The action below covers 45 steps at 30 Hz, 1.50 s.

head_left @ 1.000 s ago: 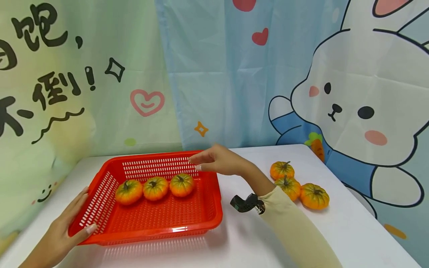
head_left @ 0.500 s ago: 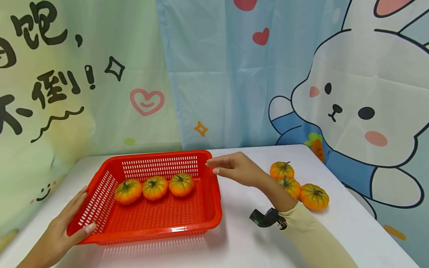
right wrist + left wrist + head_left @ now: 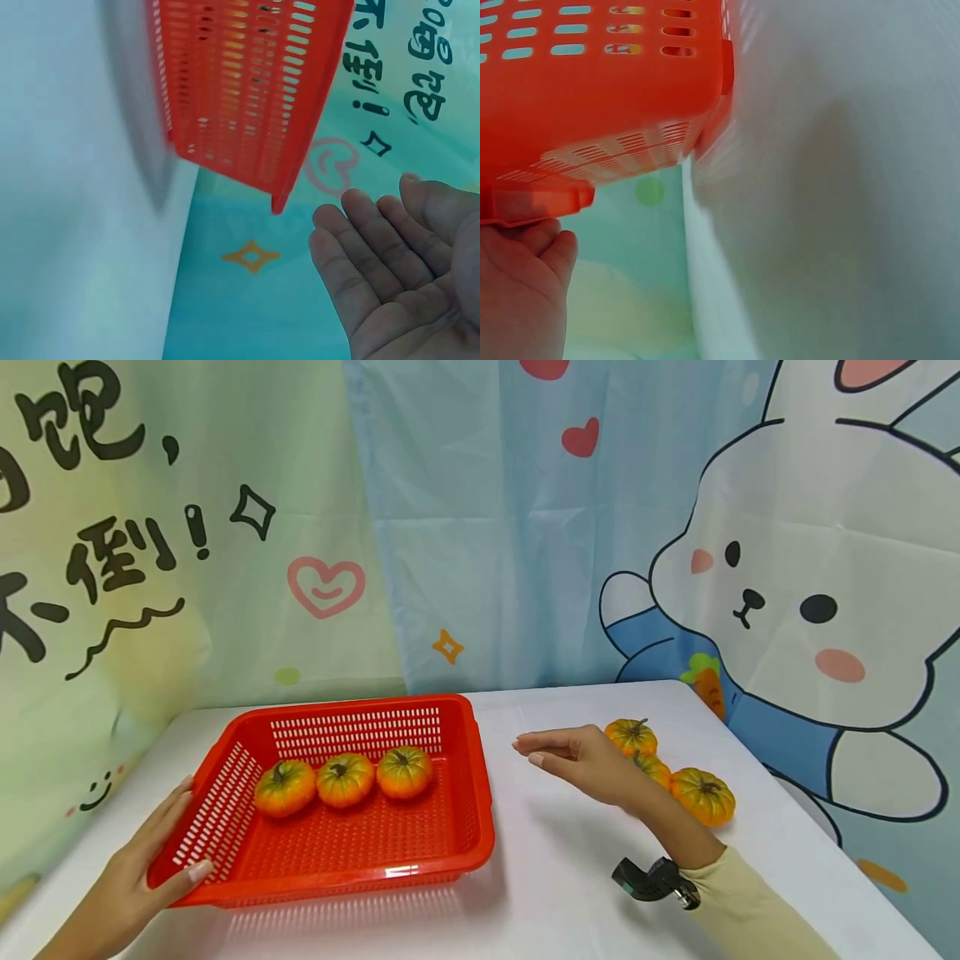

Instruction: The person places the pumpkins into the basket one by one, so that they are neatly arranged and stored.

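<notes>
The red plastic basket [image 3: 352,843] sits on the left of the table with three small orange-and-green pumpkins [image 3: 345,780] in a row inside. My left hand [image 3: 127,881] grips the basket's left rim, thumb over the near corner and fingers along the outer side. In the left wrist view, fingertips [image 3: 551,244] are tucked under the rim. My right hand [image 3: 596,766] is above the table, right of the basket, holding nothing. Its fingers look relaxed in the right wrist view. Beyond its wrist lie three more pumpkins [image 3: 703,796], one partly hidden behind my forearm.
A white table [image 3: 555,885] carries everything. Behind it hangs a printed cloth [image 3: 465,527] with a cartoon rabbit [image 3: 787,593] on the right. A black wrist camera [image 3: 652,881] is strapped near my right sleeve [image 3: 757,906].
My right hand has moved from over the basket's far right corner to the right and nearer me, toward the loose pumpkins. The left hand, basket and pumpkins stay in place.
</notes>
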Each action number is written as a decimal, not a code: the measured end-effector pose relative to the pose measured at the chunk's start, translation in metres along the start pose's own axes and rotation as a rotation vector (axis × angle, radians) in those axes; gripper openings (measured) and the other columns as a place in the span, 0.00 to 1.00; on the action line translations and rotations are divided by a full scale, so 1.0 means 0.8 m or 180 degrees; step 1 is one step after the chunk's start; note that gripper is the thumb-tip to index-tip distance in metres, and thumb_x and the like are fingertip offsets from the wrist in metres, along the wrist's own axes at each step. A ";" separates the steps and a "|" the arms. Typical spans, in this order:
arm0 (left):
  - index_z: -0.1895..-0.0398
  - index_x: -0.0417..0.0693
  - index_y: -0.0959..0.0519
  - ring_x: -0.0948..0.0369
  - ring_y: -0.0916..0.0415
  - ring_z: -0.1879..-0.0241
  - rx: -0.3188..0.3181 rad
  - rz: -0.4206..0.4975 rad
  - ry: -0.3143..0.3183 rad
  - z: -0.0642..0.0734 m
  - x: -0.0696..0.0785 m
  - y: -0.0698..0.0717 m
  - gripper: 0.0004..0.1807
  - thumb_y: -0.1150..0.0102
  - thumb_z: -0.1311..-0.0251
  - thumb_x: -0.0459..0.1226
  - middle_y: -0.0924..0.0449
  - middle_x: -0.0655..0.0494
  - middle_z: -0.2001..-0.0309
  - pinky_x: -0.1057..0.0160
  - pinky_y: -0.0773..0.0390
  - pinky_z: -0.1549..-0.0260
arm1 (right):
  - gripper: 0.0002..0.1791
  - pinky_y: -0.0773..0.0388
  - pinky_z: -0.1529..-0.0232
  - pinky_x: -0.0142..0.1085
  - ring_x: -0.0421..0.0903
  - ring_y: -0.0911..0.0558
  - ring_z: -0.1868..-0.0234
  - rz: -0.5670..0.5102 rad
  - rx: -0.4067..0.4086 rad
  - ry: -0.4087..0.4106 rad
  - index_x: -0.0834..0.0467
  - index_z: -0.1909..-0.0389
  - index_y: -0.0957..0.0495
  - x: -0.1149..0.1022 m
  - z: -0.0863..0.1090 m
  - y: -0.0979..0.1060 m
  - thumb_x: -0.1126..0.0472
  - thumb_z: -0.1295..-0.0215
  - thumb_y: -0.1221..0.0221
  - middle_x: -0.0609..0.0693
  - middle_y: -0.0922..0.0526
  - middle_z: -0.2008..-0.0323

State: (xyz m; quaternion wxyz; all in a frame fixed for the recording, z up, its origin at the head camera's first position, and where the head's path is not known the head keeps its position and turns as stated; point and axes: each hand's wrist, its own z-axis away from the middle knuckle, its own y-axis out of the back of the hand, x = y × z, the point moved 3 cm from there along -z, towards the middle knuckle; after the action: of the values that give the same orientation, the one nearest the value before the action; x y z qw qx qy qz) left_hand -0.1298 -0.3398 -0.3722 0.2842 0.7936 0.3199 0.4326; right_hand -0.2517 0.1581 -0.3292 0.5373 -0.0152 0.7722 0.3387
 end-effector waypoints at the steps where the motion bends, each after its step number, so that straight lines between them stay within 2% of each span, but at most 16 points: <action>1: 0.24 0.42 0.48 0.81 0.58 0.34 -0.0002 -0.0002 0.0017 0.000 0.000 0.000 0.46 0.37 0.45 0.32 0.56 0.71 0.25 0.86 0.53 0.49 | 0.21 0.24 0.51 0.37 0.47 0.20 0.45 0.0016 0.0019 -0.0015 0.60 0.40 0.23 0.004 0.003 0.002 0.55 0.30 0.42 0.54 0.19 0.45; 6: 0.24 0.43 0.48 0.81 0.57 0.34 0.0006 0.0010 0.0016 0.001 0.000 0.000 0.46 0.37 0.46 0.32 0.55 0.70 0.25 0.86 0.52 0.49 | 0.21 0.24 0.51 0.37 0.50 0.20 0.46 -0.0005 0.0153 -0.0056 0.62 0.40 0.23 0.018 0.017 0.013 0.58 0.31 0.42 0.54 0.19 0.45; 10: 0.24 0.42 0.48 0.81 0.58 0.33 0.0005 0.0010 0.0030 0.002 -0.001 0.001 0.46 0.37 0.46 0.32 0.56 0.71 0.25 0.86 0.53 0.49 | 0.20 0.25 0.50 0.36 0.53 0.21 0.45 -0.0129 0.0244 0.0026 0.66 0.42 0.23 0.023 0.028 0.023 0.63 0.31 0.41 0.58 0.19 0.46; 13: 0.23 0.44 0.49 0.82 0.58 0.34 -0.0011 0.0001 0.0070 0.002 -0.002 0.000 0.46 0.37 0.45 0.33 0.56 0.71 0.25 0.86 0.53 0.49 | 0.19 0.25 0.50 0.34 0.52 0.20 0.46 -0.0027 0.0358 0.0066 0.66 0.43 0.23 0.026 0.036 0.033 0.63 0.32 0.41 0.58 0.19 0.47; 16: 0.23 0.45 0.49 0.82 0.58 0.34 -0.0035 0.0017 0.0077 0.001 -0.002 -0.001 0.46 0.37 0.45 0.32 0.56 0.71 0.25 0.86 0.52 0.50 | 0.19 0.25 0.52 0.31 0.49 0.19 0.48 0.0205 0.0488 -0.0062 0.62 0.42 0.22 0.031 0.048 0.045 0.59 0.31 0.41 0.54 0.19 0.46; 20: 0.23 0.46 0.49 0.82 0.57 0.34 -0.0059 0.0028 0.0079 0.000 0.000 -0.001 0.47 0.37 0.45 0.33 0.56 0.71 0.25 0.86 0.51 0.50 | 0.21 0.25 0.52 0.30 0.49 0.20 0.45 0.0299 0.0613 -0.0256 0.59 0.41 0.22 0.039 0.063 0.060 0.54 0.32 0.40 0.52 0.19 0.45; 22: 0.23 0.47 0.49 0.83 0.57 0.35 -0.0072 0.0028 0.0101 0.000 0.001 -0.001 0.46 0.38 0.44 0.33 0.56 0.71 0.25 0.86 0.51 0.51 | 0.22 0.26 0.52 0.29 0.50 0.21 0.44 0.0367 0.0664 -0.0270 0.59 0.41 0.22 0.044 0.068 0.067 0.54 0.32 0.40 0.52 0.20 0.44; 32: 0.23 0.46 0.49 0.82 0.56 0.34 -0.0039 0.0069 0.0112 0.001 0.001 0.000 0.46 0.37 0.44 0.33 0.55 0.69 0.24 0.86 0.50 0.51 | 0.26 0.29 0.53 0.22 0.57 0.24 0.42 0.0804 0.0948 -0.0482 0.63 0.39 0.24 0.077 0.082 0.094 0.50 0.31 0.42 0.58 0.22 0.42; 36: 0.23 0.48 0.49 0.83 0.56 0.35 -0.0030 0.0037 0.0145 0.002 0.001 0.000 0.46 0.37 0.44 0.34 0.55 0.70 0.24 0.86 0.50 0.51 | 0.29 0.30 0.54 0.20 0.60 0.25 0.41 0.0853 0.1077 -0.0487 0.63 0.38 0.26 0.082 0.086 0.101 0.48 0.32 0.41 0.59 0.23 0.41; 39: 0.23 0.47 0.48 0.82 0.55 0.34 0.0001 0.0082 0.0098 0.002 0.004 0.000 0.46 0.37 0.45 0.33 0.54 0.67 0.24 0.86 0.50 0.50 | 0.30 0.31 0.55 0.19 0.62 0.27 0.41 0.0854 0.1159 -0.0494 0.65 0.37 0.27 0.088 0.088 0.105 0.48 0.32 0.41 0.62 0.24 0.40; 42: 0.24 0.44 0.47 0.80 0.55 0.33 0.0034 0.0124 0.0037 0.001 0.006 0.000 0.46 0.37 0.46 0.32 0.53 0.64 0.24 0.85 0.50 0.49 | 0.32 0.28 0.57 0.21 0.62 0.26 0.41 0.0927 0.1353 -0.0738 0.63 0.37 0.27 0.097 0.089 0.109 0.45 0.34 0.40 0.60 0.23 0.41; 45: 0.24 0.42 0.46 0.79 0.55 0.33 0.0062 0.0133 0.0001 0.000 0.007 0.000 0.46 0.37 0.46 0.31 0.52 0.63 0.24 0.85 0.51 0.48 | 0.37 0.23 0.53 0.34 0.63 0.26 0.41 0.0981 0.1379 -0.1027 0.64 0.35 0.29 0.105 0.089 0.111 0.42 0.36 0.40 0.63 0.24 0.42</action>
State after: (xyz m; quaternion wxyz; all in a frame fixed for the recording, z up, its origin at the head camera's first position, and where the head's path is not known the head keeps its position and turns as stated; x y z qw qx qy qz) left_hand -0.1273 -0.3354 -0.3690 0.2672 0.8027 0.3075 0.4355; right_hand -0.2636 0.2937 -0.3684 0.5860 0.2710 0.7244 0.2417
